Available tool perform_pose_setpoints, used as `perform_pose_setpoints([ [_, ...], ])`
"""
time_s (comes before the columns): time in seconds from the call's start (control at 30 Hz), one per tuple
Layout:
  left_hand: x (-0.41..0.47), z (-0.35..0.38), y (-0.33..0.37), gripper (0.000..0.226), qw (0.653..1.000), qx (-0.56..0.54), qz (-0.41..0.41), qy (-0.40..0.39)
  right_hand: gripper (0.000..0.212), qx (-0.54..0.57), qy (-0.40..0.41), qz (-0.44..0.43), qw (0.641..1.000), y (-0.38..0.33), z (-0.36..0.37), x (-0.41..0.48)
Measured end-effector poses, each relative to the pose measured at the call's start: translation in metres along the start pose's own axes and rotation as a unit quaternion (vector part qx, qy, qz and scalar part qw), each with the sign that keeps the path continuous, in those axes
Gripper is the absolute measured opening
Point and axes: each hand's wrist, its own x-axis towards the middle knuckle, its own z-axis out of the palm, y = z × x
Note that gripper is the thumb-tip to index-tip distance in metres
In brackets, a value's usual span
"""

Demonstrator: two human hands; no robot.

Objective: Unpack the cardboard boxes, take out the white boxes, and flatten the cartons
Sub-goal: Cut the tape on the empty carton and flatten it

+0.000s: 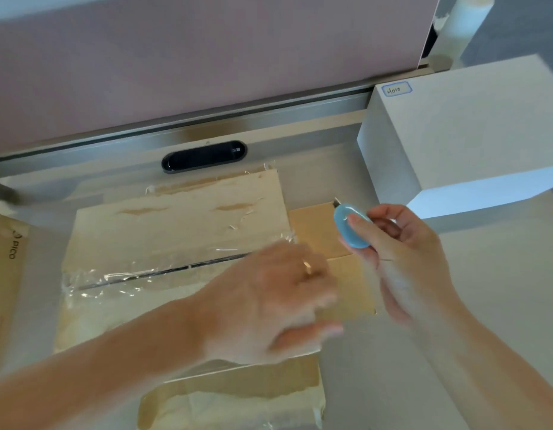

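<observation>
A flattened cardboard carton (pixel 175 231) covered in clear tape lies on the desk in front of me, a slit running across its middle. My left hand (pixel 269 302) rests palm down on its right part, fingers spread and blurred. Just to the right, my right hand (pixel 402 259) holds a small blue oval cutter (pixel 351 225) with its short blade pointing up and away, above a brown flap (pixel 315 231). A white box (pixel 473 128) with a small handwritten label stands at the back right.
Another carton with black print (pixel 3 274) lies at the left edge. A black oval cable slot (pixel 203 156) sits in the desk behind the carton, below a pink partition (pixel 206 57). Grey desk surface (pixel 501 290) extends to the right.
</observation>
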Motion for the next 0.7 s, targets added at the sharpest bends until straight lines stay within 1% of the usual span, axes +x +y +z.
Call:
perform_pose_setpoints([
  [0.03,0.013,-0.02,0.009,0.024,0.994,-0.058,-0.083,0.04,0.027,0.05,-0.019,0.021,0.998,-0.006,0.003,-0.005],
  [0.07,0.016,-0.027,0.008,0.024,0.963,-0.154,-0.2,0.093,0.028,0.084,-0.038,0.033,0.995,-0.01,0.009,-0.012],
  [0.1,0.024,-0.037,0.003,0.027,0.921,-0.225,-0.279,0.15,0.027,0.095,-0.05,0.037,0.994,-0.015,0.016,-0.018],
  [0.13,0.024,-0.042,0.003,0.035,0.869,-0.323,-0.336,0.166,0.027,0.091,-0.054,0.033,0.994,-0.019,0.024,-0.025],
  [0.17,0.023,-0.043,0.006,0.04,0.821,-0.415,-0.36,0.155,0.028,0.084,-0.057,0.029,0.994,-0.022,0.033,-0.031],
  [0.2,0.026,-0.044,0.006,0.041,0.792,-0.465,-0.37,0.14,0.029,0.078,-0.059,0.027,0.995,-0.024,0.042,-0.036],
  [0.23,0.032,-0.05,0.01,0.04,0.78,-0.49,-0.363,0.14,0.029,0.078,-0.06,0.029,0.995,-0.025,0.049,-0.039],
  [0.33,0.041,-0.056,0.013,0.035,0.754,-0.513,-0.37,0.177,0.017,0.058,-0.05,0.029,0.997,-0.027,0.063,-0.047],
  [0.37,0.042,-0.054,0.01,0.033,0.754,-0.502,-0.379,0.188,0.013,0.044,-0.054,0.018,0.997,-0.026,0.064,-0.047],
  [0.4,0.043,-0.054,0.008,0.032,0.762,-0.48,-0.385,0.205,0.007,0.018,-0.06,-0.001,0.998,-0.024,0.062,-0.046],
  [0.43,0.043,-0.057,0.005,0.03,0.777,-0.446,-0.388,0.217,0.002,-0.024,-0.058,-0.019,0.998,-0.021,0.058,-0.044],
  [0.47,0.041,-0.061,-0.001,0.028,0.816,-0.371,-0.385,0.22,0.003,-0.084,-0.047,-0.027,0.995,-0.015,0.051,-0.043],
  [0.5,0.035,-0.064,-0.009,0.024,0.87,-0.26,-0.365,0.206,0.005,-0.152,-0.034,-0.015,0.988,-0.008,0.044,-0.042],
  [0.53,0.028,-0.068,-0.015,0.02,0.922,-0.127,-0.331,0.158,0.015,-0.219,-0.026,0.008,0.975,0.0,0.038,-0.042],
  [0.57,0.022,-0.071,-0.02,0.016,0.951,-0.018,-0.297,0.09,0.023,-0.268,-0.031,0.03,0.963,0.008,0.035,-0.045],
  [0.6,0.015,-0.072,-0.025,0.015,0.963,0.055,-0.265,0.02,0.026,-0.3,-0.044,0.038,0.952,0.014,0.033,-0.047],
  [0.63,0.01,-0.071,-0.028,0.017,0.965,0.087,-0.246,-0.038,0.027,-0.32,-0.054,0.035,0.945,0.017,0.034,-0.05],
  [0.67,0.006,-0.07,-0.03,0.022,0.963,0.099,-0.238,-0.076,0.028,-0.329,-0.059,0.03,0.942,0.019,0.036,-0.052],
  [0.7,0.004,-0.069,-0.03,0.029,0.961,0.102,-0.238,-0.097,0.03,-0.332,-0.06,0.031,0.941,0.019,0.038,-0.052],
])
